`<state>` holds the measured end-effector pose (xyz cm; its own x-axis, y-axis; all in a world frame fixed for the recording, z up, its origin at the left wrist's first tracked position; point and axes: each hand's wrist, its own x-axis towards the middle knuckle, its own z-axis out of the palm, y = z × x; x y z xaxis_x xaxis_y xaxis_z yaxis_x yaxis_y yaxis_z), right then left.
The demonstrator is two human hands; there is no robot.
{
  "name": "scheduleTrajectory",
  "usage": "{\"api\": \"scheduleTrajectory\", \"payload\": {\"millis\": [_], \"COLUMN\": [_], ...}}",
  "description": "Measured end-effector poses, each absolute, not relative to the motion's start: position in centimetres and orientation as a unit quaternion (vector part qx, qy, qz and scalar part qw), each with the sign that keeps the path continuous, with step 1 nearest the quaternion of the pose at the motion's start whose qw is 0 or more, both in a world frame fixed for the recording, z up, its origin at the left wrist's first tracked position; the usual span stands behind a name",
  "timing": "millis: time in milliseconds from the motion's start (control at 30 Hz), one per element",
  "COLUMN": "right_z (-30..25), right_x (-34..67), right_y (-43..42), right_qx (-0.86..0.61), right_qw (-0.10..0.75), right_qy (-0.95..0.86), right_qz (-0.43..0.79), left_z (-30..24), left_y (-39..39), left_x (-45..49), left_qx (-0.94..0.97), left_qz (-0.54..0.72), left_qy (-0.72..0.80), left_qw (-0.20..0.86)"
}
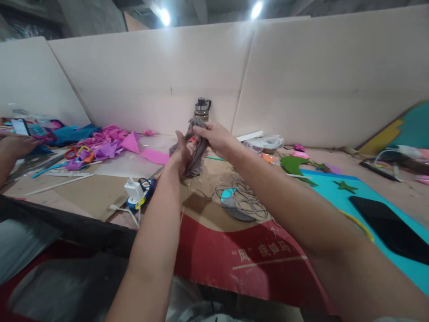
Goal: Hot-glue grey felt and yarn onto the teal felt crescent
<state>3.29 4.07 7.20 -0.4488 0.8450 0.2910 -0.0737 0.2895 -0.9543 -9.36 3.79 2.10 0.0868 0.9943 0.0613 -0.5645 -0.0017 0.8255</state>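
Both my arms reach forward over the cardboard-covered table. My left hand (181, 153) is closed round the lower part of a bundle of grey-brown twine (197, 152) held upright above the table. My right hand (214, 135) pinches the top of the same bundle, fingers curled. Below the hands a loose coil of the same twine (243, 199) lies on the cardboard (208, 210), partly over a small teal and grey piece.
A metal flask (202, 108) stands at the back wall. Pink and purple felt scraps (107, 145) lie left, a white charger (134, 190) nearer. A teal sheet (338, 197) with green felt shapes and a black phone (389, 226) lie right. Another person's hand (13, 147) is at far left.
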Motion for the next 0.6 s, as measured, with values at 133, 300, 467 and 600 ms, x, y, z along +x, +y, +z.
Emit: {"api": "scheduleTrajectory", "payload": {"millis": [133, 300, 467, 600], "right_z": [9.3, 7.4, 3.2, 1.4], "right_x": [2.7, 3.7, 5.4, 5.8], "right_y": [7.0, 7.0, 3.0, -0.3], "right_qx": [-0.354, -0.444, -0.409, -0.374], "right_qw": [0.461, 0.373, 0.391, 0.287], "right_qy": [-0.700, -0.729, -0.724, -0.764], "right_qz": [0.416, 0.364, 0.395, 0.440], "left_z": [1.7, 2.9, 4.3, 4.6], "left_y": [2.8, 1.9, 2.4, 2.5], "left_x": [-9.3, -9.4, -9.3, -9.5], "left_qx": [0.511, 0.514, 0.323, 0.258], "left_qz": [0.401, 0.518, 0.688, 0.727], "left_qy": [0.306, 0.242, 0.198, 0.186], "left_qw": [0.696, 0.639, 0.619, 0.608]}}
